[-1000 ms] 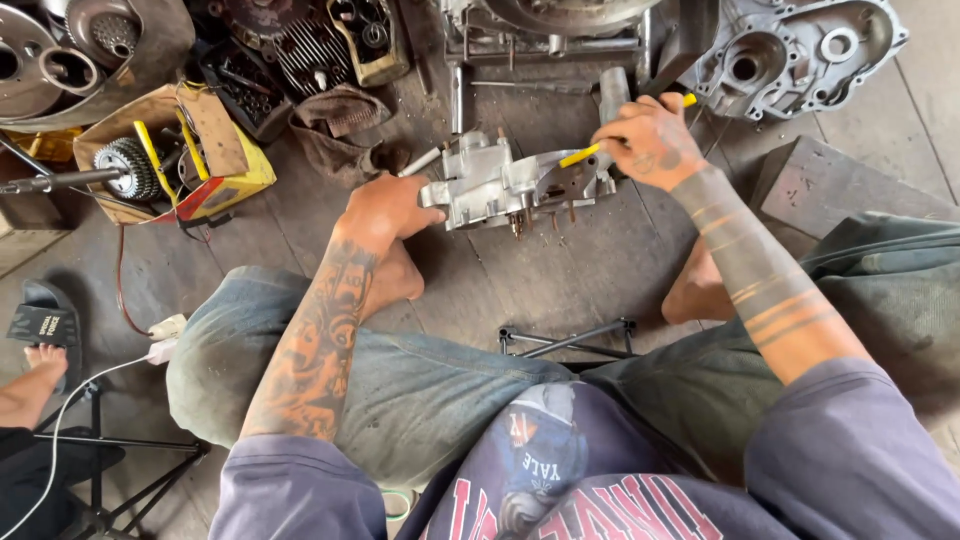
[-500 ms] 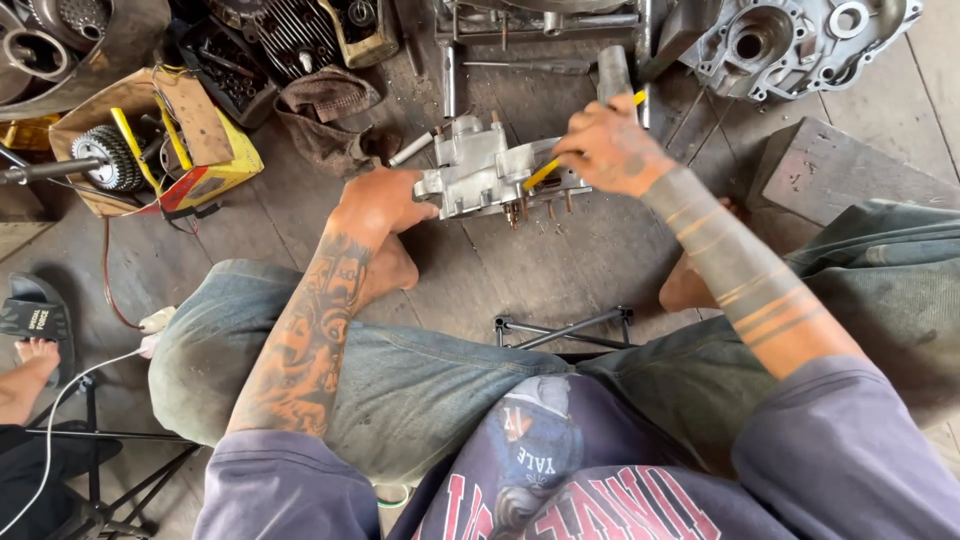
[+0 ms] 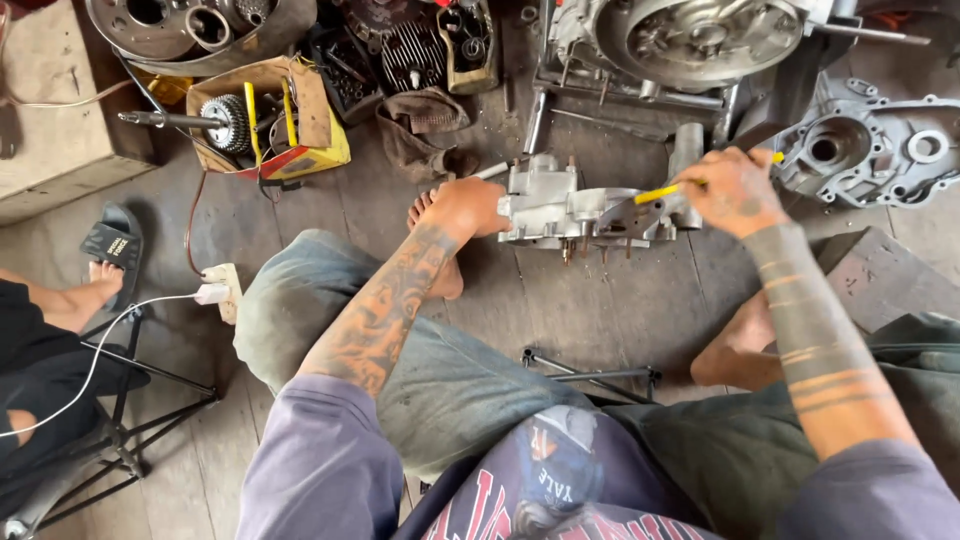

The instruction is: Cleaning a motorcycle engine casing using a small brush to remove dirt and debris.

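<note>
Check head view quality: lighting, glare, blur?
Head view: soft even daylight, faint shadows, no harsh glare; mild sheen on the engine case; left hand sharp; right hand with the yellow-handled tool slightly soft; wide-angle stretch at edges.

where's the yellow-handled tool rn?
Head view, right of centre: the yellow-handled tool is in the right hand, its tip against the engine casing steadied by the left hand.

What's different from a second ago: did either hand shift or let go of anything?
Neither let go. The right hand has slid along the grey cast-metal engine casing toward its right end, keeping the yellow-handled tool against it. The left hand still steadies the casing's left end, and the casing remains on the wooden floor between the bare feet.
</note>
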